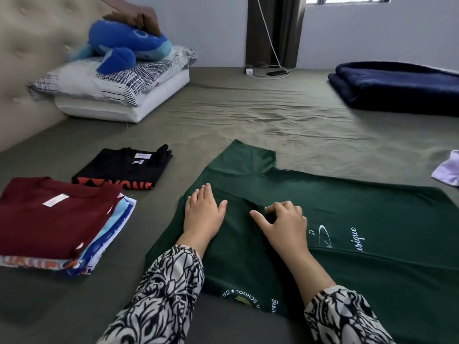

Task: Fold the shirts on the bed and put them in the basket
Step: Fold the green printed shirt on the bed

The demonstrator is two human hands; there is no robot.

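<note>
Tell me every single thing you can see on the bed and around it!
green shirt: one, dark green with white writing, spread flat on the bed, near middle
maroon shirt: one, dark red, folded, on top of a stack at left
stack of folded shirts: count unclear, blue, white and orange edges, under the maroon one
black shirt: one, black with orange print, folded, behind the stack
white garment: one, pale, right edge, partly cut off
pillows: two, white and patterned, by the headboard
plush toy: one, blue, on the pillows
blanket: one, navy, folded, far right
phone: one, dark, with white charger cable, far edge
left hand: flat on the green shirt
right hand: pinches the green shirt's fabric
</note>
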